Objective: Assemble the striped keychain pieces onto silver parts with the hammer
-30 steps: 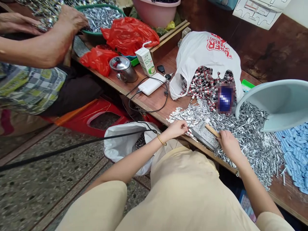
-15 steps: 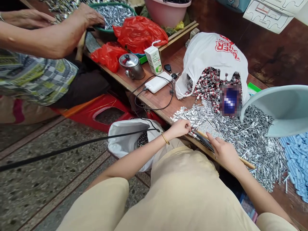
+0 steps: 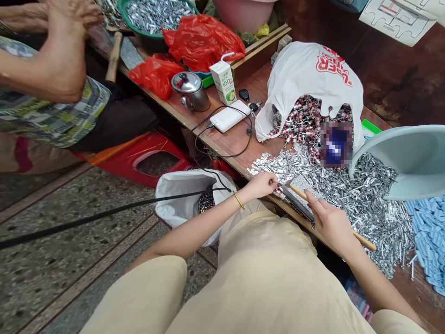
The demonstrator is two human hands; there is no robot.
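My right hand [image 3: 330, 225] is closed round the wooden handle of a small hammer [image 3: 363, 240]. The hammer's head lies just right of my left fingertips, above the table edge. My left hand [image 3: 263, 184] pinches a small red and silver metal piece [image 3: 278, 191] at that edge; the fingers partly hide it. A dark metal bar [image 3: 299, 207] runs along the edge between my hands. Behind them spreads a heap of loose silver metal parts [image 3: 333, 190]. Red and silver pieces [image 3: 302, 119] spill from a white plastic bag [image 3: 306, 65].
A grey-blue basin [image 3: 417, 162] lies tipped on the right, near light blue pieces [image 3: 431, 241]. A power bank [image 3: 229, 117], juice carton [image 3: 222, 81] and metal cup [image 3: 190, 90] stand to the left. Below is a white-lined bin [image 3: 174, 197]. A co-worker's arm [image 3: 66, 55] is at upper left.
The hammer in my right hand has shifted slightly right, its head a little off my left fingertips. My left hand stays put. The co-worker's hands have moved left from the green basin.
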